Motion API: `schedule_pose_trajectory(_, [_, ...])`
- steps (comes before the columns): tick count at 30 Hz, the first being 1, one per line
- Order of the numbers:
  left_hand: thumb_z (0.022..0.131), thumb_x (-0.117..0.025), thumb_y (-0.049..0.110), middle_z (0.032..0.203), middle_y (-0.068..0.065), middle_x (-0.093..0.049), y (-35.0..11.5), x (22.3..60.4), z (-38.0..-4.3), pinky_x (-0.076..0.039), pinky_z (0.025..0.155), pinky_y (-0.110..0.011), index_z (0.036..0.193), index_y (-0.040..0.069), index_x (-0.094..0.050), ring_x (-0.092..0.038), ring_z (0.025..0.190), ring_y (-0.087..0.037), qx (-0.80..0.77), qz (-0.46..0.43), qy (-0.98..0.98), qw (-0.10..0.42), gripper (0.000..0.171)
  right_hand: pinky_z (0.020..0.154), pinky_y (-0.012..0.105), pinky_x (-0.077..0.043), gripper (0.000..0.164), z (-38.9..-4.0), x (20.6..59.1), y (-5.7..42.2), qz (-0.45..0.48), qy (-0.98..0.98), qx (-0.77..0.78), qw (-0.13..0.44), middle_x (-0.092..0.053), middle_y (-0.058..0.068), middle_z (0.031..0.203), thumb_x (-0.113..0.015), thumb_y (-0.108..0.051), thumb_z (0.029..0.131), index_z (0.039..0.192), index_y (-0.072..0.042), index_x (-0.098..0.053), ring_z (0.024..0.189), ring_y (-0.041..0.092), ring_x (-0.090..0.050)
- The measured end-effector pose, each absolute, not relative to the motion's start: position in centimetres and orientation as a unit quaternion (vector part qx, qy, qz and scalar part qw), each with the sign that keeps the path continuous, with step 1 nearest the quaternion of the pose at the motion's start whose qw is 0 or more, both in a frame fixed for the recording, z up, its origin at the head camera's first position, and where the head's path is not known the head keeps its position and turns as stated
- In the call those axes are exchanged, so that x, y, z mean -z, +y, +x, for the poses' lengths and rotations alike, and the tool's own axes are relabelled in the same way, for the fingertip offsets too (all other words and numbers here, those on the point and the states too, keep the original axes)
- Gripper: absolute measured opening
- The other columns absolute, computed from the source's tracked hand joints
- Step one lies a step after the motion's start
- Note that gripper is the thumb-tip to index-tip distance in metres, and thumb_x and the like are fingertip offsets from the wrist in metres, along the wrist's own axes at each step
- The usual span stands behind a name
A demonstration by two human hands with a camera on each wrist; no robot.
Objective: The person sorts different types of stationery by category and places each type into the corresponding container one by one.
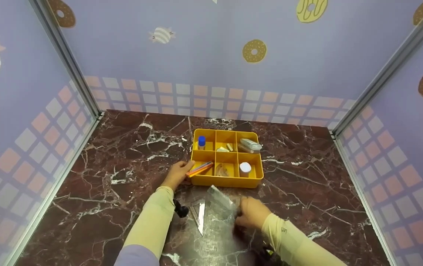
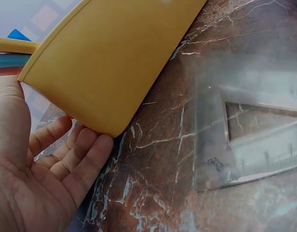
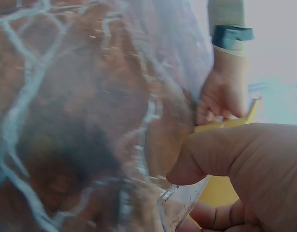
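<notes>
My left hand [image 1: 177, 173] holds the front left corner of a yellow compartment tray [image 1: 226, 181]; in the left wrist view its thumb reaches the rim and its curled fingers touch the bottom edge. My right hand [image 1: 253, 213] pinches a clear plastic ruler [image 3: 179, 205] with printed marks between thumb and fingers, just in front of the tray. Flat on the table between my forearms lies a clear set square [image 2: 264, 179]. Coloured sticks [image 1: 199, 169] lean over the tray's front left rim, and a curved clear piece [image 1: 222, 170] sits in the front middle compartment.
A blue-capped tube [image 1: 201, 142] stands in the back left compartment, small pale pieces [image 1: 224, 148] in the back middle, a clear case [image 1: 250, 145] in the back right. A white-lidded jar [image 1: 245, 168] is front right. Patterned walls enclose the marbled table [image 1: 137, 155] on three sides.
</notes>
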State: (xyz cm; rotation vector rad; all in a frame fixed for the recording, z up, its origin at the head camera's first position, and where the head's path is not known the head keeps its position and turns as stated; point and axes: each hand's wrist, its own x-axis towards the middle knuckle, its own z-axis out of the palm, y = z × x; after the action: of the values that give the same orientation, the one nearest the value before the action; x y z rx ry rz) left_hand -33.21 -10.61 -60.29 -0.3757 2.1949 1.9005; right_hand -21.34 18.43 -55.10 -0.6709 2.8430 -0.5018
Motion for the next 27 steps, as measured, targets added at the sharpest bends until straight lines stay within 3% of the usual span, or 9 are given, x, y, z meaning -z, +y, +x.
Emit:
schedule_pose_trajectory(7, [0.096,-0.066,0.043,0.089,-0.011,-0.065,-10.7,60.3,-33.4,-0.06,0.065,-0.041,0.114,0.0,-0.064,-0.065,0.066,-0.021,-0.653,-0.124,0.738,0.113,0.046,0.07,0.049,-0.052,0.033,-23.8,51.9,19.7,-0.195,0.96,0.185,0.077,-0.058,0.006,0.081,-0.078,-0.023,0.074,0.09,-0.004,-0.057,0.073,0.027,-0.057])
schedule_pose_trajectory(13, [0.096,-0.066,0.042,0.089,-0.011,-0.065,-10.8,60.2,-33.3,-0.06,0.065,-0.039,0.114,0.001,-0.064,-0.065,0.065,-0.019,-0.646,-0.129,0.743,0.114,0.045,0.077,0.052,-0.052,0.031,-26.8,50.4,20.6,-0.156,0.971,0.173,0.06,-0.061,0.01,0.084,-0.076,-0.02,0.072,0.09,-0.002,-0.059,0.078,0.032,-0.061])
schedule_pose_trajectory(27, [0.097,-0.064,0.042,0.091,-0.012,-0.066,-10.7,60.4,-33.1,-0.06,0.066,-0.042,0.114,0.001,-0.064,-0.066,0.067,-0.021,-0.651,-0.122,0.741,0.114,0.044,0.073,0.049,-0.052,0.031,-30.0,51.1,20.3,-0.145,0.974,0.161,0.071,-0.064,0.011,0.085,-0.074,-0.023,0.078,0.095,-0.001,-0.062,0.076,0.03,-0.062])
